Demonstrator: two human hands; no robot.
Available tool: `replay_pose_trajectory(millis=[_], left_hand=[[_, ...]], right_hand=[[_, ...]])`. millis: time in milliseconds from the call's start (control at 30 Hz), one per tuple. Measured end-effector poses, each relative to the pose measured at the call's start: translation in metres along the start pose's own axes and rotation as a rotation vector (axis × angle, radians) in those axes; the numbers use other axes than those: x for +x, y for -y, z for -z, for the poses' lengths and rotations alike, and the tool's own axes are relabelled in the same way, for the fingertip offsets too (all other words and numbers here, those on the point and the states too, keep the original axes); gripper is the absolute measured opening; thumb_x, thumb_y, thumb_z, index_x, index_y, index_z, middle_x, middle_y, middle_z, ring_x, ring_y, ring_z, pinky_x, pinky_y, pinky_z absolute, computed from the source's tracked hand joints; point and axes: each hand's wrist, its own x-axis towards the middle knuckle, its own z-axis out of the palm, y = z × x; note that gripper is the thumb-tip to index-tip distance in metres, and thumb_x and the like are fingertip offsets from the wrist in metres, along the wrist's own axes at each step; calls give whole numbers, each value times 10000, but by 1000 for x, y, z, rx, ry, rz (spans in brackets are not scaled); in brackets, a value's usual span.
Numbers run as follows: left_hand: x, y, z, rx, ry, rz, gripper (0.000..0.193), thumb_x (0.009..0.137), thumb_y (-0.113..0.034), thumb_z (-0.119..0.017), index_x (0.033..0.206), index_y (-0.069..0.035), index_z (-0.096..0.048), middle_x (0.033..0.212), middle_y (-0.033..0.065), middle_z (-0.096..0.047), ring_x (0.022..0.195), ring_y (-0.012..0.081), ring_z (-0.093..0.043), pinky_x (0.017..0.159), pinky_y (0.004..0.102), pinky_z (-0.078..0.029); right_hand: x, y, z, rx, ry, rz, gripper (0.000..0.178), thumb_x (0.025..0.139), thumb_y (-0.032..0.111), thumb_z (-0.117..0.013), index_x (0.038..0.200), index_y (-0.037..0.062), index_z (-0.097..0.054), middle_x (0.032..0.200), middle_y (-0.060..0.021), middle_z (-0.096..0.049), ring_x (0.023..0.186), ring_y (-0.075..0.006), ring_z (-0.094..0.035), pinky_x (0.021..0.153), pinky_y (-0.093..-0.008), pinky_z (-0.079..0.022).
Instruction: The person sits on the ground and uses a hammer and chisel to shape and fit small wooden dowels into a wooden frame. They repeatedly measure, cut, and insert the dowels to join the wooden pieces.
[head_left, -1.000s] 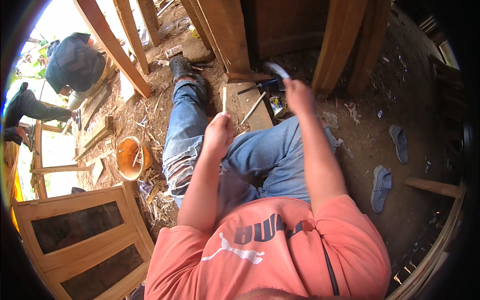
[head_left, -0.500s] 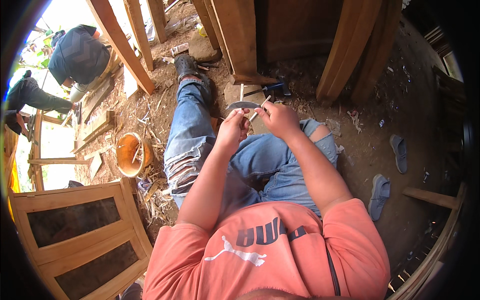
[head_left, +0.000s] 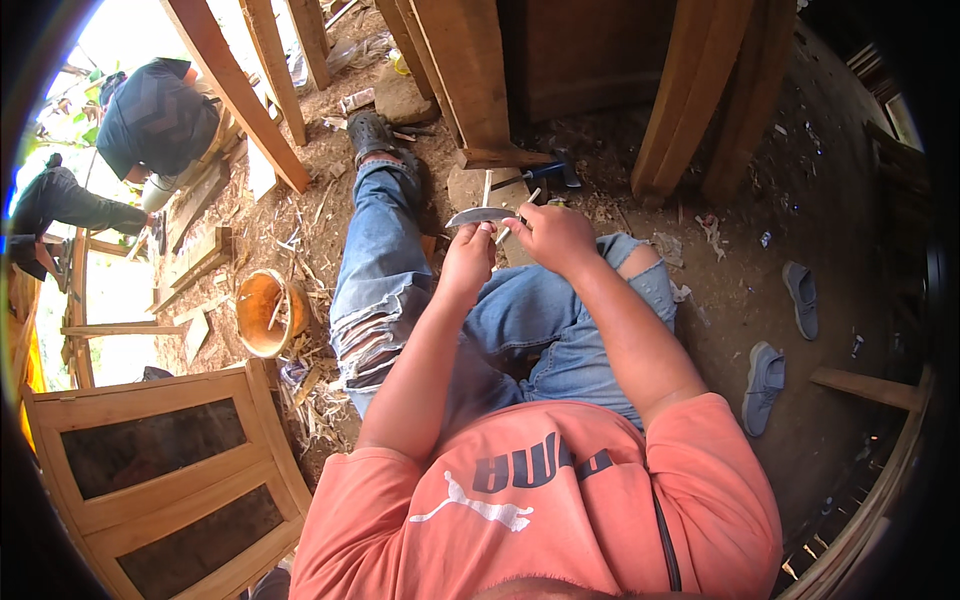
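My left hand is closed around a thin pale wooden stick, whose upper end points away from me above the fingers. My right hand is closed on a knife, its curved grey blade reaching left across the stick just above my left fingertips. A pale slanting rod shows on both sides of my right fingers; whether it is the knife's handle or another stick, I cannot tell. Both hands are close together over my jeans. Beyond them, a dark-headed tool lies beside a flat stone.
An orange-brown bucket stands to my left among wood shavings. Near it leans a panelled wooden frame. Wooden posts rise ahead. Grey shoes lie at right. Another person bends over at far left.
The blade has shifted slightly left and toward me, now lying over the stick. My left hand has turned a little and its fingers have closed up. The other person has barely moved.
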Motion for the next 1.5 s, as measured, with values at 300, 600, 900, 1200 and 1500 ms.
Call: replay_pose_trajectory(millis=[300, 600, 900, 1200, 1500], left_hand=[[-10, -5, 3, 249, -33, -107, 186, 1142, -238, -526, 1092, -79, -608, 706, -85, -436, 542, 46, -346, 470, 270, -266], [-14, -23, 1, 164, -18, -36, 230, 1151, -276, -512, 1167, -76, -626, 702, -70, -455, 528, 39, -346, 446, 256, -251], [-12, -27, -2, 143, -5, 4, 223, 1148, -272, -518, 1143, -78, -629, 694, -79, -434, 531, 45, -340, 462, 254, -253], [-43, -26, 37, 67, 58, 37, 185, 1153, -258, -489, 1137, -130, -622, 703, -68, -454, 488, 46, -323, 432, 255, -230], [-25, -28, 22, -50, 44, -14, 206, 1158, -280, -498, 1190, -128, -634, 761, -30, -523, 501, 55, -352, 455, 234, -271]], right_hand=[[10, -26, 16, 6, -83, -103, 460, 1027, 550, -634, 907, 108, -675, 789, -157, -714, 780, -431, -702, 639, -554, -522], [3, -6, -2, 21, 14, -24, 505, 1039, 586, -591, 905, 107, -676, 807, -165, -730, 792, -429, -719, 668, -562, -544], [7, -16, 4, -13, -54, -16, 433, 1019, 542, -653, 930, 123, -714, 819, -151, -724, 811, -430, -711, 662, -544, -545], [29, -89, 32, 99, -244, -547, 582, 1090, 587, -502, 1004, 54, -719, 965, -256, -733, 964, -506, -689, 804, -557, -539], [0, 2, 0, 116, -33, 3, 425, 1054, 492, -637, 937, 85, -681, 784, -191, -699, 770, -454, -682, 644, -544, -507]])
